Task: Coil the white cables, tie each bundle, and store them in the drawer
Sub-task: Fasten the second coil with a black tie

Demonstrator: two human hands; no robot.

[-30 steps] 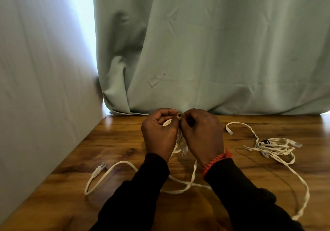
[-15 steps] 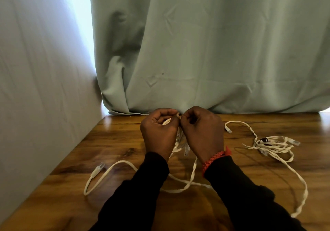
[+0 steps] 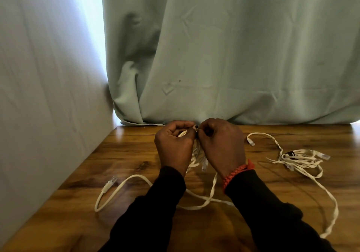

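Observation:
Both hands meet above the middle of the wooden table (image 3: 136,150). My left hand (image 3: 174,146) grips a coiled white cable bundle (image 3: 195,157) that hangs between the two hands. My right hand (image 3: 222,144) pinches something small and dark at the top of that bundle, close to the left fingertips. Loose cable from the bundle trails toward me and ends in a loop with a clear plug (image 3: 110,184) on the left. A second white cable bundle (image 3: 300,160), tied with a dark strap, lies on the right with a long tail running to the front right.
A pale green curtain (image 3: 233,56) hangs down to the table's far edge. A light wall (image 3: 39,95) borders the table on the left. No drawer shows in this view.
The hands have stayed together at the top of the bundle, with only small finger motion. The cables on the table lie as before.

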